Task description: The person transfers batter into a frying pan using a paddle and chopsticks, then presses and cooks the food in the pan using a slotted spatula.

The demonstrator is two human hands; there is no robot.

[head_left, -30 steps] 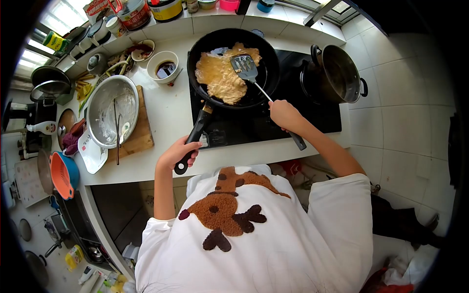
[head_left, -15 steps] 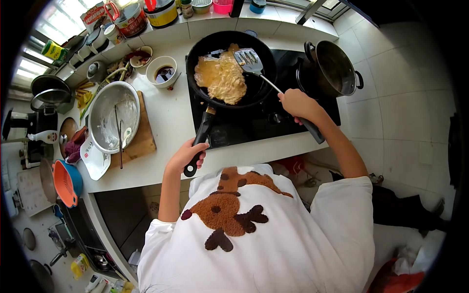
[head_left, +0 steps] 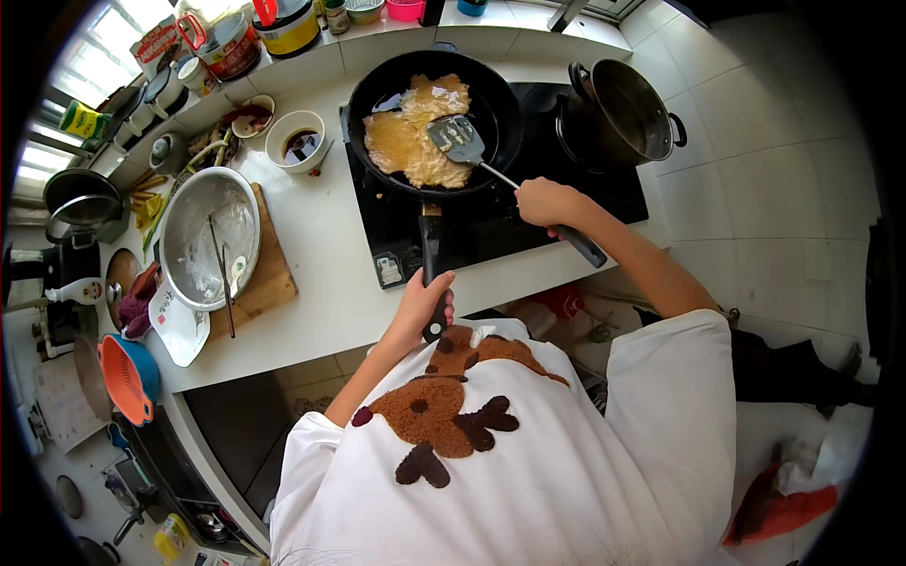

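Note:
My left hand [head_left: 422, 307] is wrapped round the black handle of the frying pan [head_left: 500, 113], which rests on the black cooktop [head_left: 481, 231]. In the pan lies a yellow, uneven egg-like pancake [head_left: 408, 140], mostly toward the left side. My right hand [head_left: 552, 206] grips the dark handle of a slotted spatula [head_left: 457, 139]. The spatula's head lies over the right part of the pancake, with some bits of food on it.
A deep pot [head_left: 628, 113] stands right of the pan. Left of the cooktop are a bowl of dark sauce [head_left: 295, 142] and a metal basin [head_left: 209, 241] with chopsticks, partly on a wooden board [head_left: 274, 269]. Jars line the back ledge.
The pan handle has swung right with my left hand, turning the pan and pancake. The spatula first drew off the pancake to the right, then came back down over it.

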